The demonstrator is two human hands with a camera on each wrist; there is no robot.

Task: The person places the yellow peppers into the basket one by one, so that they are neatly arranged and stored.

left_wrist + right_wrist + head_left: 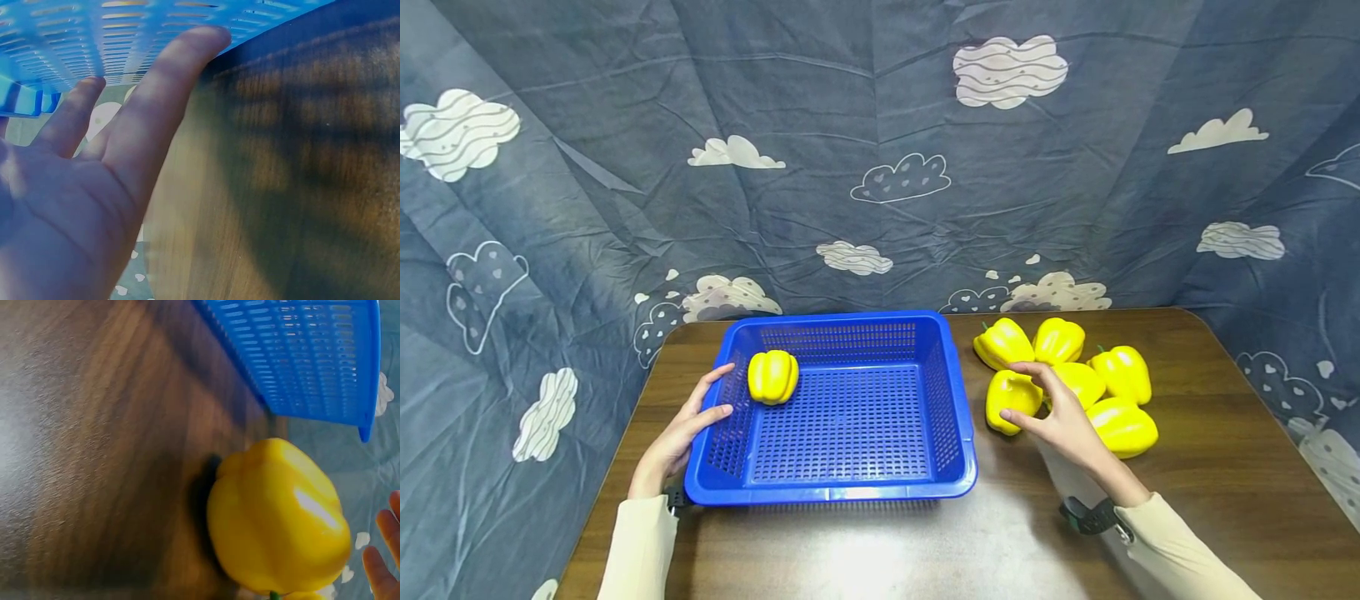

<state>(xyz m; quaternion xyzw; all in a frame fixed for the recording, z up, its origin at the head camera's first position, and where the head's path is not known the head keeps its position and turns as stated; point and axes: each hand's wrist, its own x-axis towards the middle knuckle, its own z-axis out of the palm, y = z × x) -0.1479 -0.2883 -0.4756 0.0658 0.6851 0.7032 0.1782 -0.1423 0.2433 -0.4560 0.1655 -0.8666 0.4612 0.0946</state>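
Observation:
A blue plastic basket (958,392) with slotted walls stands on the table. My left hand (681,433) grips its left rim; from below, the left wrist view has fingers (159,94) against the slotted outer wall (125,37). One yellow bell pepper (772,377) lies inside the basket near that side. To the basket's right, my right hand (1071,425) is held over another yellow bell pepper (1011,400), thumb and fingers spread about it. The right wrist view shows a yellow bell pepper (278,519) with the visible fingers (380,569) apart from it.
Several more yellow bell peppers, among them a far one (1058,340) and a near one (1123,427), cluster on the wooden table (1225,467) around the right hand. A grey-blue cloth (820,108) with white clouds hangs behind the table and at both sides.

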